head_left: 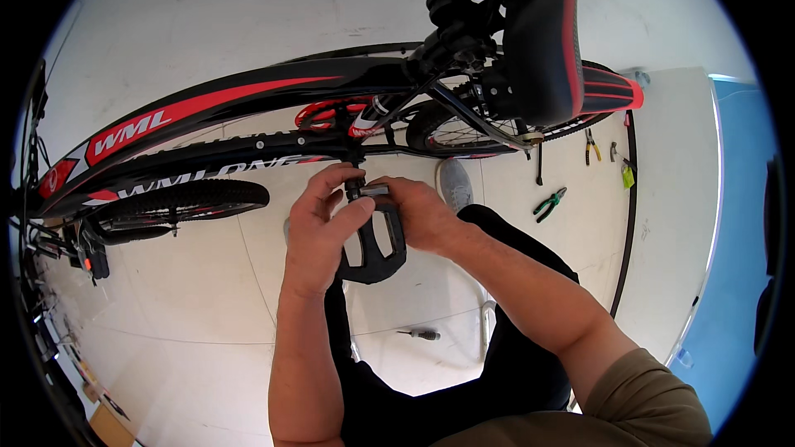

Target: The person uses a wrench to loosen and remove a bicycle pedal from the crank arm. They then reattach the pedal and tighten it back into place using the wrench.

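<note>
My left hand [319,228] and right hand [421,211] pinch a black pedal [377,271]; green-handled pliers [551,201] and a screwdriver [426,334] lie on pale floor [190,298], a blue surface [729,223] off right.

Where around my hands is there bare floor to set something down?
Bare floor lies left of your left forearm, short of the front wheel. A smaller patch lies between the green-handled pliers and right forearm. Your left hand and right hand crowd the black pedal. A screwdriver occupies the space between your legs.
</note>
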Action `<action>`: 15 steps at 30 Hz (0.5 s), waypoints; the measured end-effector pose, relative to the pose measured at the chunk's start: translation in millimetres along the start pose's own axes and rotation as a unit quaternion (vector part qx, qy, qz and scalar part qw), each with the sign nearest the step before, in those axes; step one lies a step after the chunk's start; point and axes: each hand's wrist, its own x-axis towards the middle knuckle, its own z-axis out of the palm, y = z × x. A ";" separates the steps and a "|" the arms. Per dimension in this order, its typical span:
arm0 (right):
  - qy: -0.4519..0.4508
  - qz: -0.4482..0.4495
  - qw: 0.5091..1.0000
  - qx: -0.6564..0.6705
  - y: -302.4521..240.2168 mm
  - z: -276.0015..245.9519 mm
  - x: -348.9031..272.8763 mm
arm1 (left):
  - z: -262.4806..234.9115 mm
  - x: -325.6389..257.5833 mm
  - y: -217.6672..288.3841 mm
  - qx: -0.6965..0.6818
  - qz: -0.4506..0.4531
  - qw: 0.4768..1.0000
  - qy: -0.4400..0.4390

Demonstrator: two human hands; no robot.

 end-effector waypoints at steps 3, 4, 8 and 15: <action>0.013 -0.005 0.994 -0.111 -0.3 9.0 -2.3 | 4.2 -3.0 15.2 -0.210 -0.112 0.971 -0.040; -0.011 0.015 0.992 -0.123 0.8 9.5 -1.6 | 4.5 -2.1 15.1 -0.214 -0.104 0.971 -0.037; 0.074 -0.018 0.977 -0.197 9.0 27.1 -8.4 | 1.9 0.9 10.7 -0.211 -0.084 0.973 -0.039; 0.017 0.073 0.989 -0.127 12.0 29.0 -4.7 | 3.1 1.6 2.0 -0.191 -0.058 0.979 -0.041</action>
